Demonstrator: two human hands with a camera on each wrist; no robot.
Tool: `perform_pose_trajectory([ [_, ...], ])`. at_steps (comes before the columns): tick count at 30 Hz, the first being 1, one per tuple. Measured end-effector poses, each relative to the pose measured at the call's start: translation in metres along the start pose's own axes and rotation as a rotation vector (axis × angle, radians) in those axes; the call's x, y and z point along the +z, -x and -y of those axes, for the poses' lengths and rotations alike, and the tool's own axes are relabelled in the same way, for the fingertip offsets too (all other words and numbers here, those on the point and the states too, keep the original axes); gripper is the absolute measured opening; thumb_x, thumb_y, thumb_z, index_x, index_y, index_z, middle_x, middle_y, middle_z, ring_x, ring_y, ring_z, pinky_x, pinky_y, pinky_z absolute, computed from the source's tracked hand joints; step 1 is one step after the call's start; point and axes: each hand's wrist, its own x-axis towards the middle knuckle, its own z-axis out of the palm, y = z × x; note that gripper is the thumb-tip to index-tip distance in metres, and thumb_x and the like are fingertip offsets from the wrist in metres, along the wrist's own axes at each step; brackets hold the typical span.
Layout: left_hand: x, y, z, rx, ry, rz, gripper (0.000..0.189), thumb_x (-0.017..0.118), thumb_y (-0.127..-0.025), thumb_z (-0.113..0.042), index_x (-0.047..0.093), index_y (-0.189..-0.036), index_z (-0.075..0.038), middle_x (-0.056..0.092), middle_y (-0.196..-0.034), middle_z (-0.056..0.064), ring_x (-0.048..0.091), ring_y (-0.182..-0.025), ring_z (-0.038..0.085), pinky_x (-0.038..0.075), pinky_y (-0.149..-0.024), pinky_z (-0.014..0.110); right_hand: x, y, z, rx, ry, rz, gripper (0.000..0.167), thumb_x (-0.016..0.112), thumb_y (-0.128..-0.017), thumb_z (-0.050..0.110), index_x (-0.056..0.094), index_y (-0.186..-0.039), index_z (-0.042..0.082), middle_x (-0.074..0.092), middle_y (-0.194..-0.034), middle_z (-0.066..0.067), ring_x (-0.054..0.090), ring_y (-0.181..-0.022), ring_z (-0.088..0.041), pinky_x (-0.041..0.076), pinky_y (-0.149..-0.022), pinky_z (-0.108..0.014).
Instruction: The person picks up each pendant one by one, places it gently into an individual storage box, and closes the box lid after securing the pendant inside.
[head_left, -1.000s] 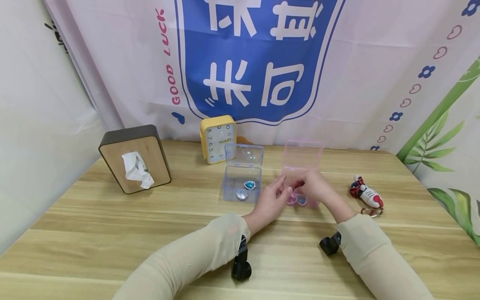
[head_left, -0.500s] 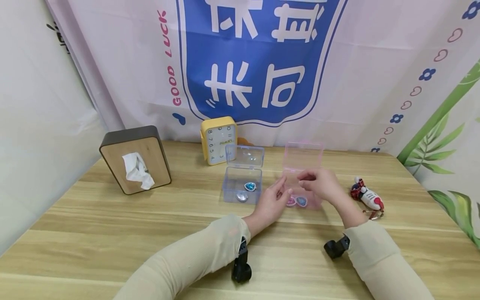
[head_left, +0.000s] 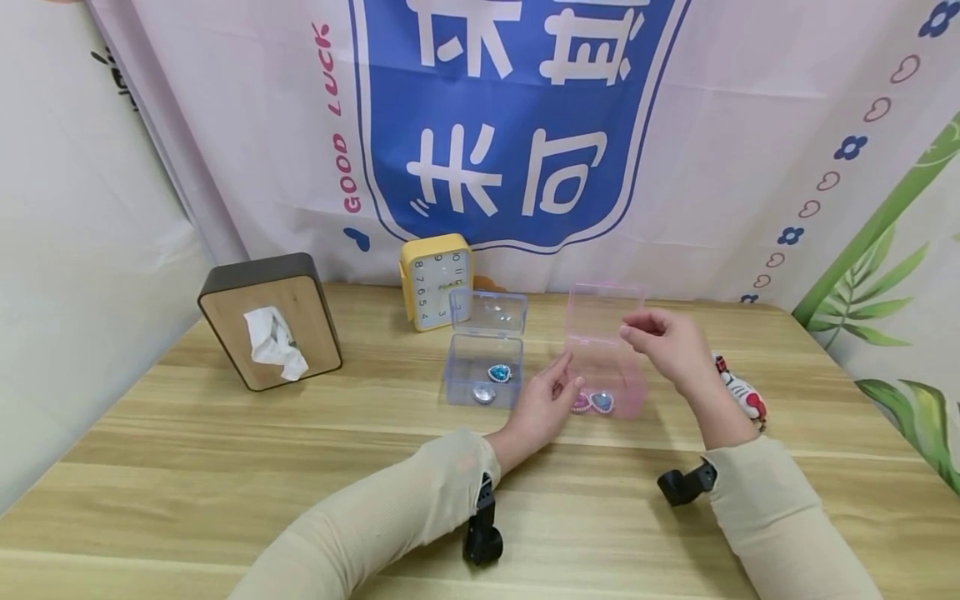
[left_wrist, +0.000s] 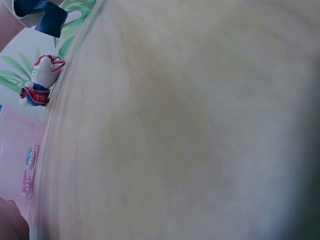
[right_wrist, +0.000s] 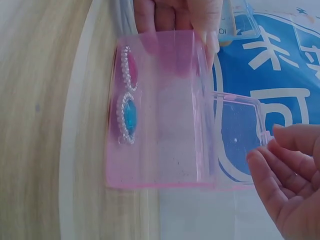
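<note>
My left hand (head_left: 542, 404) holds the near left side of a clear pink plastic box (head_left: 633, 392), its thumb at the rim. The box's hinged lid (head_left: 606, 312) stands up at the back. Inside lie a pink heart-shaped gem (right_wrist: 131, 69) and a blue heart-shaped gem (head_left: 602, 402), both edged with tiny beads. My right hand (head_left: 670, 346) hovers beyond the box's right side, fingers loosely bent and a gap between thumb and forefinger. To the left, a clear blue box (head_left: 459, 390), lid up, contains a blue heart gem (head_left: 500, 372) and a clear gem (head_left: 483, 393).
A yellow clock (head_left: 437, 282) stands behind the blue box. Far left is a wood-fronted tissue box (head_left: 288, 321). A small white toy charm (left_wrist: 45, 72) with a plaid scarf lies to the right, partly behind my right wrist in the head view.
My right hand has lifted out of the pink box and moved right, away from the gems. The left hand stays at the box's left side.
</note>
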Motion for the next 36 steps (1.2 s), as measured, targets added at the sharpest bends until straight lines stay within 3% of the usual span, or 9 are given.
perform_pose_trajectory([
  [6, 0.000, 0.000, 0.000, -0.007, -0.004, 0.003, 0.052, 0.056, -0.092, -0.022, 0.040, -0.139, -0.005, 0.051, -0.077, 0.001, 0.039, -0.058, 0.005, 0.047, -0.068, 0.018, -0.003, -0.003, -0.001, 0.003, -0.057, -0.119, 0.036, 0.057, -0.092, 0.025, 0.059, -0.118, -0.001, 0.062, -0.110, -0.018, 0.056, -0.087, -0.010, 0.046, -0.067, -0.010],
  [10, 0.000, 0.000, 0.002, -0.014, -0.004, 0.004, 0.052, 0.056, -0.092, -0.023, 0.040, -0.139, -0.006, 0.053, -0.080, 0.001, 0.039, -0.058, 0.005, 0.046, -0.062, 0.017, -0.005, -0.006, -0.001, 0.037, -0.080, -0.156, 0.036, 0.056, -0.092, 0.025, 0.060, -0.117, 0.000, 0.061, -0.109, -0.016, 0.053, -0.082, -0.004, 0.045, -0.065, -0.011],
  [18, 0.001, -0.001, 0.002, -0.039, 0.005, 0.011, 0.053, 0.056, -0.092, -0.024, 0.040, -0.140, -0.009, 0.049, -0.074, 0.000, 0.037, -0.055, 0.005, 0.041, -0.051, 0.018, -0.007, -0.014, -0.005, 0.089, -0.133, -0.202, 0.037, 0.056, -0.092, 0.024, 0.058, -0.120, 0.000, 0.059, -0.107, -0.009, 0.051, -0.085, -0.005, 0.045, -0.070, -0.013],
  [22, 0.001, 0.000, 0.001, -0.039, -0.002, 0.004, 0.052, 0.056, -0.092, -0.024, 0.039, -0.140, -0.009, 0.062, -0.102, 0.008, 0.042, -0.060, 0.005, 0.048, -0.065, 0.017, -0.007, -0.019, -0.006, 0.104, -0.159, -0.240, 0.036, 0.056, -0.091, 0.023, 0.060, -0.118, 0.000, 0.058, -0.100, -0.003, 0.050, -0.084, -0.004, 0.044, -0.071, -0.014],
  [25, 0.001, 0.002, 0.001, -0.033, -0.008, -0.003, 0.052, 0.055, -0.092, -0.024, 0.040, -0.139, -0.008, 0.053, -0.133, 0.009, 0.048, -0.070, 0.005, 0.049, -0.086, 0.021, -0.008, -0.023, -0.006, 0.124, -0.171, -0.257, 0.036, 0.057, -0.091, 0.024, 0.060, -0.118, 0.001, 0.057, -0.100, -0.001, 0.050, -0.084, -0.003, 0.044, -0.072, -0.015],
  [28, 0.001, 0.002, 0.000, -0.034, -0.005, -0.002, 0.051, 0.055, -0.093, -0.023, 0.040, -0.139, -0.008, 0.043, -0.142, 0.008, 0.050, -0.074, 0.005, 0.047, -0.094, 0.025, -0.008, -0.026, -0.005, 0.140, -0.178, -0.254, 0.037, 0.056, -0.091, 0.025, 0.059, -0.120, 0.001, 0.056, -0.100, 0.000, 0.050, -0.084, -0.003, 0.044, -0.073, -0.015],
  [33, 0.001, 0.002, 0.000, -0.025, -0.003, -0.004, 0.052, 0.055, -0.093, -0.023, 0.040, -0.139, -0.008, 0.044, -0.141, 0.008, 0.049, -0.071, 0.007, 0.048, -0.091, 0.025, -0.005, -0.032, -0.003, 0.150, -0.240, -0.263, 0.036, 0.056, -0.091, 0.020, 0.058, -0.121, -0.001, 0.054, -0.094, 0.006, 0.048, -0.085, -0.002, 0.043, -0.073, -0.014],
  [36, 0.001, 0.002, 0.001, -0.021, -0.010, -0.006, 0.051, 0.055, -0.093, -0.023, 0.040, -0.140, -0.008, 0.041, -0.143, 0.007, 0.056, -0.086, 0.010, 0.045, -0.097, 0.025, -0.003, -0.036, -0.003, 0.162, -0.283, -0.267, 0.036, 0.056, -0.091, 0.017, 0.056, -0.122, -0.001, 0.053, -0.093, 0.009, 0.048, -0.087, -0.002, 0.042, -0.075, -0.013],
])
